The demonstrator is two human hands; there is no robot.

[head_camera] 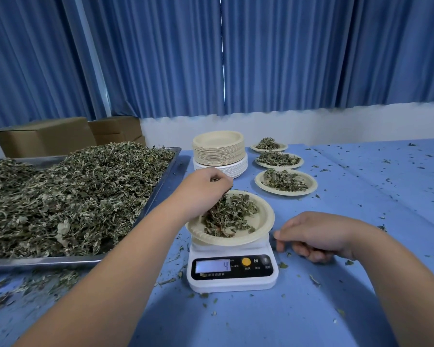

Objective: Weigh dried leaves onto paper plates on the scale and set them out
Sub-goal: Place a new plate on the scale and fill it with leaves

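Observation:
A white digital scale (232, 270) stands on the blue table, its display showing a 4. On it rests a paper plate (261, 222) holding a heap of dried leaves (229, 214). My left hand (206, 182) hovers over the plate's far left rim, fingers pinched on a tuft of dried leaves that hangs down into the heap. To the right of the scale, my right hand (316, 236) rests on the table with fingers loosely curled and nothing in it. A big metal tray (85, 259) at the left is piled with dried leaves (68, 194).
A stack of unused paper plates (218, 151) stands behind the scale. Three filled plates (308, 185) (278, 159) (268, 145) form a row at the back right. Leaf crumbs litter the blue cloth. Cardboard boxes (45, 136) sit behind the tray, blue curtains beyond.

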